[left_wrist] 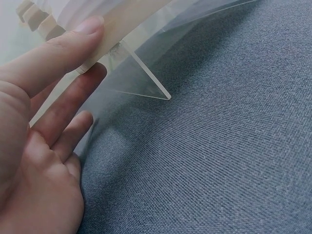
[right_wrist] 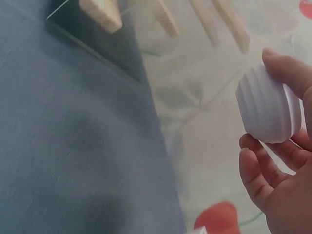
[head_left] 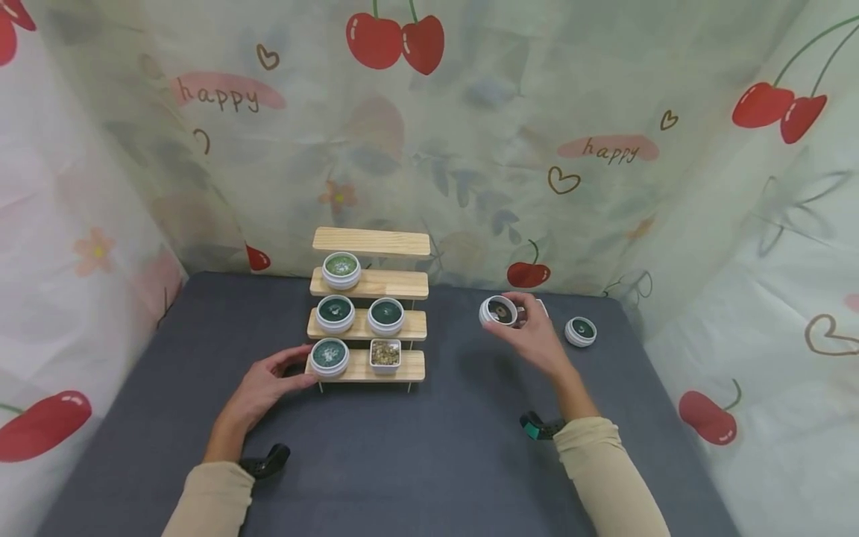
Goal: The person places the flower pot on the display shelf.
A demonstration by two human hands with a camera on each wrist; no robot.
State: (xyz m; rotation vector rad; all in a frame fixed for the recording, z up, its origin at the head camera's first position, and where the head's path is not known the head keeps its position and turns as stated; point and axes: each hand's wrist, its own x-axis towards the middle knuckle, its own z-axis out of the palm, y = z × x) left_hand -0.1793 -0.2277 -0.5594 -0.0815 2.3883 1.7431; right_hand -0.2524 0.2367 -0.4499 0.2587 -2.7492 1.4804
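A small white ribbed round pot [head_left: 493, 316] with a dark filling is held between the thumb and fingers of my right hand [head_left: 533, 335], raised off the table. In the right wrist view the ribbed side of that pot [right_wrist: 265, 105] faces the camera. At the left end of the lowest step, my left hand [head_left: 265, 384] pinches the end of the tiered wooden shelf [head_left: 352, 377]. The left wrist view has the thumb [left_wrist: 80, 36] on top and a finger beneath the board's corner. Beside those fingers a round pot with a green filling [head_left: 329, 356] stands on that step.
A square white pot [head_left: 385, 356] shares the lowest step. Round pots [head_left: 335, 313] [head_left: 385, 316] stand one step up, another pot [head_left: 341, 270] higher. Right of my right hand a round pot [head_left: 580, 331] sits on the dark table [head_left: 403, 462]; a white item [head_left: 542, 306] is mostly hidden.
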